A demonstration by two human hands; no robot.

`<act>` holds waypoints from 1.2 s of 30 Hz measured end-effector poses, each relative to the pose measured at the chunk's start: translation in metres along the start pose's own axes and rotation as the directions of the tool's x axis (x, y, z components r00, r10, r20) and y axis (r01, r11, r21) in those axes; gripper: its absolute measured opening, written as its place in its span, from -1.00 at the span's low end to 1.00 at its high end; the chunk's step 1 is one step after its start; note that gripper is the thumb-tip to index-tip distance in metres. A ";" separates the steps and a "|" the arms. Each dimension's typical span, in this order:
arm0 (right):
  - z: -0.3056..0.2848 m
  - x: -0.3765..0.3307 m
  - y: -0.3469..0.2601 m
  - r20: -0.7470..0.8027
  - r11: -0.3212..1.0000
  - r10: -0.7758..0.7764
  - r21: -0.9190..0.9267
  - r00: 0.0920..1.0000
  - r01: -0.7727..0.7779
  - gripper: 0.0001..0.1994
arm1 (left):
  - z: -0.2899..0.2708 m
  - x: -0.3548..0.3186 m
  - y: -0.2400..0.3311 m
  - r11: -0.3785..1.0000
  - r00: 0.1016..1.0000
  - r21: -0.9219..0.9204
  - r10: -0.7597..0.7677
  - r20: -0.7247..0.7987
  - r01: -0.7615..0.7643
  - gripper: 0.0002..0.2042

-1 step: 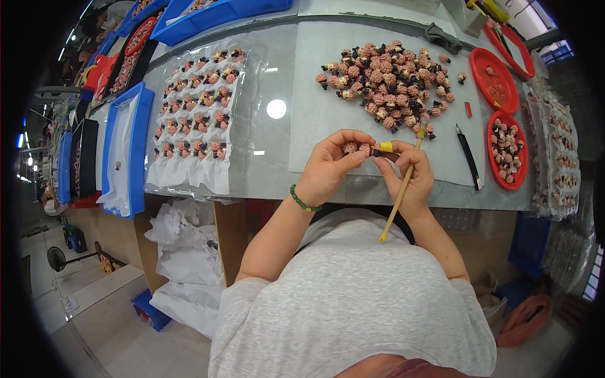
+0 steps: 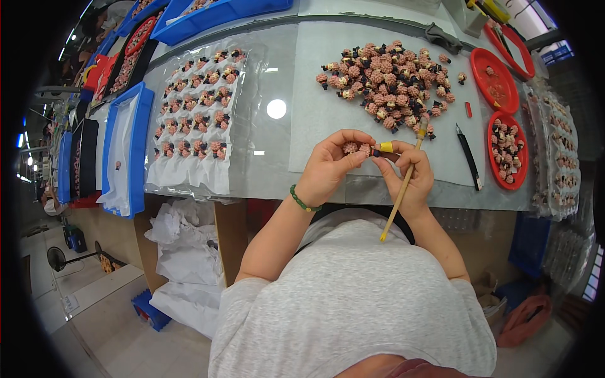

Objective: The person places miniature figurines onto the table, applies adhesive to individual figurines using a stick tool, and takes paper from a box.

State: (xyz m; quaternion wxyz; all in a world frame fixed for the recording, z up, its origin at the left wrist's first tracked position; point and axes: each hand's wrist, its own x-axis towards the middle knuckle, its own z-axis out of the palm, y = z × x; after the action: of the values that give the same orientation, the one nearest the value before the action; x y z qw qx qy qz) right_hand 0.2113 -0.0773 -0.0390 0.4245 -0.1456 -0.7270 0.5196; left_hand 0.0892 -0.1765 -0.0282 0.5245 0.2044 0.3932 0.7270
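My left hand point(image 2: 329, 165) is closed, its thumb and fingers pinching a small figurine point(image 2: 364, 150) with knobbly pink hair and a dark lower part. A second pink knobbly piece point(image 2: 349, 148) shows within the same fingers; whether the two are joined is unclear. My right hand point(image 2: 409, 179), with yellow tape round one finger, meets the figurine's dark end with its fingertips. A thin wooden stick that looks like a brush point(image 2: 401, 198) lies slantwise in my right hand, its pinkish end up towards the pile of similar figurines point(image 2: 394, 82).
Rows of figurines fill a white-lined tray point(image 2: 195, 113) at left, beside a blue bin point(image 2: 144, 120). At right are a black pen-like tool point(image 2: 467, 154), a small red piece point(image 2: 468, 109), a red dish of figurines point(image 2: 522, 173) and another red dish point(image 2: 513, 104).
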 end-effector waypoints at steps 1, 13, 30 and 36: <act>0.000 0.000 0.001 0.002 1.000 0.000 0.000 1.000 0.000 -0.70 | 0.000 0.000 0.000 1.000 1.000 0.000 0.003 0.003 -0.003 -0.79; -0.002 -0.001 0.001 0.003 0.995 0.052 0.083 0.999 -0.052 -0.71 | 0.002 -0.003 0.006 0.963 0.988 -0.246 -0.131 -0.085 0.107 -0.73; 0.007 0.016 -0.013 0.226 0.901 0.335 0.208 0.915 -0.381 -0.79 | 0.002 -0.017 -0.002 0.878 0.965 0.443 0.246 -0.089 -0.183 -0.61; 0.011 0.010 -0.013 0.310 0.886 0.338 0.212 0.888 -0.412 -0.88 | -0.003 -0.041 0.016 0.640 0.944 0.738 0.330 -0.011 -0.215 -0.59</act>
State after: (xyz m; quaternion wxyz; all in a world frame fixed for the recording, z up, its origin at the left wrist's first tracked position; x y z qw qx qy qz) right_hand 0.2003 -0.0829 -0.0241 0.2299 -0.1541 -0.6564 0.7018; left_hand 0.0930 -0.2175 -0.0127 0.2541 0.3993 0.6504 0.5942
